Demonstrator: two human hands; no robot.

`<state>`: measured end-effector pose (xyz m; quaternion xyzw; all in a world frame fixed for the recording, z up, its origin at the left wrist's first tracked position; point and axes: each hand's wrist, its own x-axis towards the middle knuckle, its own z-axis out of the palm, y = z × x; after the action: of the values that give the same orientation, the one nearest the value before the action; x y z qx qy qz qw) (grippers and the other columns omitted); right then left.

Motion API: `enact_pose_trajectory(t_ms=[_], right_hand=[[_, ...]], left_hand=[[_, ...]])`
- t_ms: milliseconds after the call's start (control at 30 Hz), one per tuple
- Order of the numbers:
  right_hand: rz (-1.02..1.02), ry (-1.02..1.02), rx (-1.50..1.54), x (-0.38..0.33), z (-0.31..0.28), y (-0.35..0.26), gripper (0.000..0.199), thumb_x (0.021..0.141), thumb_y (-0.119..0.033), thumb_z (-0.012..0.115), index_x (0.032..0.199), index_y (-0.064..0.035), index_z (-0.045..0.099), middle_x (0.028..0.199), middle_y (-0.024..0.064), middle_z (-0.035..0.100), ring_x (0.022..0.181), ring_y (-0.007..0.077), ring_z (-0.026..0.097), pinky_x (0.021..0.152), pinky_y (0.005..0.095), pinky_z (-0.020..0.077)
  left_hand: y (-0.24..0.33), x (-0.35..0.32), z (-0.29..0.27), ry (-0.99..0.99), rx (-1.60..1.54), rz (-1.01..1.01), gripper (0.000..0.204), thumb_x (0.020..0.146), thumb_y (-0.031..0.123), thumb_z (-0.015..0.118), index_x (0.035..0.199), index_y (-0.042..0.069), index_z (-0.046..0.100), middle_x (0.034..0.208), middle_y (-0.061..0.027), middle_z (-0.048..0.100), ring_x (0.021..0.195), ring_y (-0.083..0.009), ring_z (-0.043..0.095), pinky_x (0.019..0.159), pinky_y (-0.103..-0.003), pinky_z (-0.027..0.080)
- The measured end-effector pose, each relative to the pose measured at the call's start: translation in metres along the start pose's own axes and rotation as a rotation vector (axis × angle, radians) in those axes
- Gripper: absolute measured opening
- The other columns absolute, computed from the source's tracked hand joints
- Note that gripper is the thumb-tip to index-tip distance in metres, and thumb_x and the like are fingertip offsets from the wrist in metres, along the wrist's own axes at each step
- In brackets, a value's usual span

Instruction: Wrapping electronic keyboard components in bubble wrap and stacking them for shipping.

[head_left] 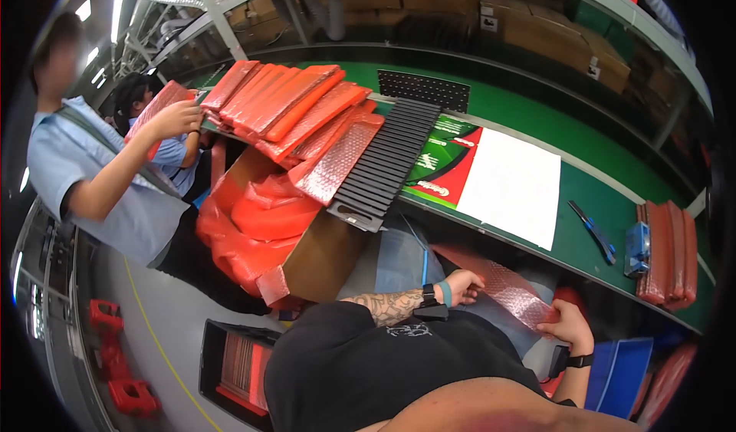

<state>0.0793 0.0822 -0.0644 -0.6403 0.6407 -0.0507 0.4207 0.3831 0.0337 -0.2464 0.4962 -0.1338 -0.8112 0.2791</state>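
Note:
A red bubble-wrap bag stretches slantwise over my lap, below the bench edge. My right hand grips its lower right end between thumb and fingers. At the bag's near edge, further left, the curled fingers of my left hand pinch it. The bag looks flat; whether anything is inside I cannot tell. On the bench ahead lie a white sheet and a green and red printed board. Left of them is a black ribbed tray.
Several filled red bubble-wrap bags are heaped at the bench's left, above a cardboard box with red wrap. A blue-black cutter, a blue tape dispenser and upright red packs stand right. A co-worker holds a red bag at left.

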Motion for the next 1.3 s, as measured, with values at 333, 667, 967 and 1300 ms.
enact_pose_trajectory(t_ms=[333, 667, 967, 1300], right_hand=[[-0.346, 0.310, -0.337, -0.015, -0.013, 0.025, 0.041, 0.069, -0.018, 0.086, 0.099, 0.0014, 0.066, 0.083, 0.0159, 0.067, 0.077, 0.0342, 0.066, 0.072, 0.0377, 0.0549], [-1.496, 1.163, -0.610, -0.160, -0.135, -0.246, 0.042, 0.070, 0.010, 0.069, 0.106, -0.0053, 0.055, 0.096, 0.0158, 0.062, 0.073, 0.0279, 0.058, 0.058, 0.0382, 0.0455], [-1.236, 1.020, -0.340, -0.186, -0.110, -0.198, 0.046, 0.066, 0.009, 0.067, 0.108, -0.0072, 0.058, 0.099, 0.0169, 0.062, 0.070, 0.0263, 0.057, 0.055, 0.0350, 0.0431], [-1.590, 0.925, -0.545, -0.014, -0.176, -0.368, 0.017, 0.071, 0.008, 0.065, 0.084, -0.0021, 0.061, 0.085, 0.0125, 0.062, 0.070, 0.0314, 0.061, 0.059, 0.0404, 0.0483]], left_hand=[[0.000, -0.032, -0.005, -0.341, 0.220, 0.035, 0.020, 0.092, 0.023, 0.067, 0.076, 0.012, 0.063, 0.066, 0.0003, 0.062, 0.061, -0.0121, 0.059, 0.059, -0.028, 0.047], [0.071, -0.154, 0.001, -0.425, 0.515, 0.662, 0.020, 0.093, 0.014, 0.073, 0.110, 0.005, 0.069, 0.106, -0.0018, 0.071, 0.094, -0.0103, 0.063, 0.082, -0.028, 0.052], [0.151, -0.199, 0.042, -0.306, 0.753, 1.265, 0.033, 0.088, -0.001, 0.059, 0.120, -0.006, 0.064, 0.121, -0.0136, 0.069, 0.108, -0.0232, 0.065, 0.099, -0.034, 0.048], [0.163, -0.105, 0.004, -0.298, -0.450, 0.867, 0.019, 0.091, 0.011, 0.065, 0.106, -0.001, 0.070, 0.104, -0.0105, 0.072, 0.096, -0.0202, 0.068, 0.089, -0.033, 0.054]])
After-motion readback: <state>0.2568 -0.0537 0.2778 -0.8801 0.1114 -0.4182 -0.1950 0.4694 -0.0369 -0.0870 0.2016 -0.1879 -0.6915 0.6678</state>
